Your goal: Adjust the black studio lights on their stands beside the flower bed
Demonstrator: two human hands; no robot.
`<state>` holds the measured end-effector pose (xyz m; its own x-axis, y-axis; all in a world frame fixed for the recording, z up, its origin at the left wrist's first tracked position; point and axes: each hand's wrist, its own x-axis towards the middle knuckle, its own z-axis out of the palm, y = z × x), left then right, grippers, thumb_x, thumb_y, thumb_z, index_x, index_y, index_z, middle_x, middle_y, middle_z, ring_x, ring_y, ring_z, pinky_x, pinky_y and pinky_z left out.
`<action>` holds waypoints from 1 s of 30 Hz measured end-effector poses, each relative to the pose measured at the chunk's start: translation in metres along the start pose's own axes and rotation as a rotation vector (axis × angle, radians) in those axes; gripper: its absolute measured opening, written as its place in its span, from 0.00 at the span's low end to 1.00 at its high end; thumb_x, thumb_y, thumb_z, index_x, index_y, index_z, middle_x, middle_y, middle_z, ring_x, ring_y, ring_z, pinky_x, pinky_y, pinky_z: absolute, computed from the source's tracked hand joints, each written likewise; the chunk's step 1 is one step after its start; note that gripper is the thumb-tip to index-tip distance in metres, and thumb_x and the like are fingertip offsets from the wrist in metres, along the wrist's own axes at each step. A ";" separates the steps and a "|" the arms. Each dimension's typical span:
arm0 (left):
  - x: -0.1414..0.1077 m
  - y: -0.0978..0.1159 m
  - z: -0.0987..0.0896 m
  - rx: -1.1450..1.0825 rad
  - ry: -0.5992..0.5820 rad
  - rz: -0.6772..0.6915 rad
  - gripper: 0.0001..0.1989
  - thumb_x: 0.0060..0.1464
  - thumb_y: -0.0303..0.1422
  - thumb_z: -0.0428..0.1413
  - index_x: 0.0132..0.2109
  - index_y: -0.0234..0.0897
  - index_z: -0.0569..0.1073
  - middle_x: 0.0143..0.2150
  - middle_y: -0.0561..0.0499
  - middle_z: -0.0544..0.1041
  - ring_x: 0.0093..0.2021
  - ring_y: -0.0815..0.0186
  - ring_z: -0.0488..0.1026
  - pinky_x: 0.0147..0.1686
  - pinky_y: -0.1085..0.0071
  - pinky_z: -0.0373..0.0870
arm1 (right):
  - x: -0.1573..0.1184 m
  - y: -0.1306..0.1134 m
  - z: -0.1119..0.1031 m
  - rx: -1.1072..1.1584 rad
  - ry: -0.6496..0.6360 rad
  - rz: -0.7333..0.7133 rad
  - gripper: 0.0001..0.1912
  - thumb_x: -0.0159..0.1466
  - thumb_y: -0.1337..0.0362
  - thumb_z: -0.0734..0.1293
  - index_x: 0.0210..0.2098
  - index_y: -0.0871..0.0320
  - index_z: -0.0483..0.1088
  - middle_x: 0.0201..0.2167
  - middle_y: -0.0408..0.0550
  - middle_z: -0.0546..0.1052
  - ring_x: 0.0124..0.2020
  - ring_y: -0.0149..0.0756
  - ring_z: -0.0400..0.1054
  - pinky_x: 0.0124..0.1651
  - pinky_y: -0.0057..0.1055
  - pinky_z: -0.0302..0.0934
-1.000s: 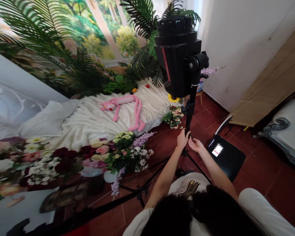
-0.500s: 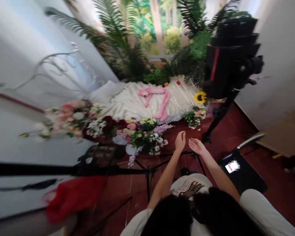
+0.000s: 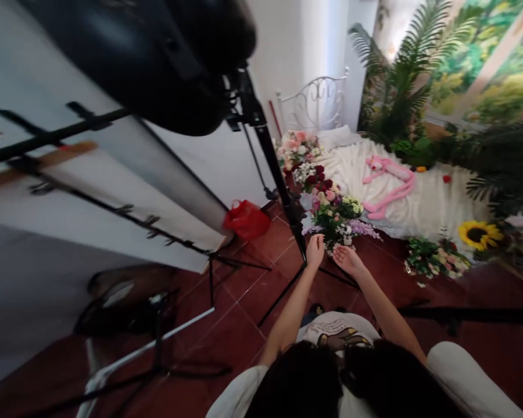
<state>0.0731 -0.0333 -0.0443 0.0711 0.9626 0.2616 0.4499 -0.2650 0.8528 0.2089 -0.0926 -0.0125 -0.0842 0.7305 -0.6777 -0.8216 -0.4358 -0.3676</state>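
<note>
My left hand (image 3: 316,250) is raised in front of my body, seen edge-on, with its fingers loosely bent and nothing visible in it. Beside it, a small gap apart, my right hand (image 3: 348,260) has its palm turned up and its fingers loosely spread; it too is bare. Beyond both hands lies a bunch of mixed flowers (image 3: 331,212) with white, pink and purple blooms, partly covered by my fingers in this view. I cannot make out any contact between the hands and the flowers.
A black light stand (image 3: 272,154) with a large lamp head (image 3: 187,64) rises at the left. Near the wall are a red bag (image 3: 247,219) and a clamp-hung backdrop stand (image 3: 126,209). A white-draped bed (image 3: 436,194) carries a pink plush toy (image 3: 392,180); a sunflower (image 3: 479,234) is at right.
The view has swung left, so the bed and flowers now sit farther right and the lamp and backdrop stand have come in. Both hands keep nearly the same pose.
</note>
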 end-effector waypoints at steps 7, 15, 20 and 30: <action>-0.006 -0.022 -0.045 0.059 0.149 -0.117 0.18 0.63 0.40 0.39 0.43 0.38 0.70 0.41 0.47 0.74 0.43 0.67 0.72 0.45 0.69 0.67 | 0.021 0.022 0.041 -0.176 -0.090 0.118 0.06 0.63 0.70 0.59 0.31 0.59 0.67 0.27 0.45 0.77 0.28 0.27 0.73 0.37 0.26 0.68; 0.014 -0.009 -0.064 0.089 0.448 -0.091 0.21 0.60 0.44 0.44 0.52 0.34 0.64 0.48 0.40 0.69 0.49 0.63 0.68 0.50 0.66 0.65 | 0.058 -0.001 0.086 -0.732 -0.172 -0.161 0.04 0.62 0.66 0.61 0.34 0.57 0.68 0.26 0.45 0.76 0.23 0.27 0.69 0.29 0.25 0.67; 0.040 0.003 -0.069 0.142 0.401 -0.072 0.25 0.60 0.46 0.44 0.57 0.36 0.61 0.52 0.40 0.69 0.54 0.61 0.66 0.53 0.64 0.63 | 0.100 -0.052 0.158 -1.328 -0.274 -0.249 0.05 0.60 0.65 0.65 0.29 0.58 0.68 0.18 0.40 0.71 0.18 0.24 0.63 0.23 0.20 0.64; 0.045 0.004 -0.072 0.201 0.368 -0.068 0.26 0.59 0.47 0.44 0.58 0.35 0.62 0.54 0.40 0.70 0.54 0.59 0.69 0.52 0.64 0.67 | 0.124 -0.094 0.205 -1.694 -0.630 0.049 0.09 0.46 0.71 0.71 0.29 0.61 0.72 0.27 0.45 0.78 0.29 0.32 0.72 0.36 0.26 0.68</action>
<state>0.0137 0.0045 0.0035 -0.2706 0.8833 0.3828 0.6099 -0.1504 0.7781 0.1604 0.1466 0.0684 -0.5979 0.5948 -0.5373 0.5582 -0.1721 -0.8117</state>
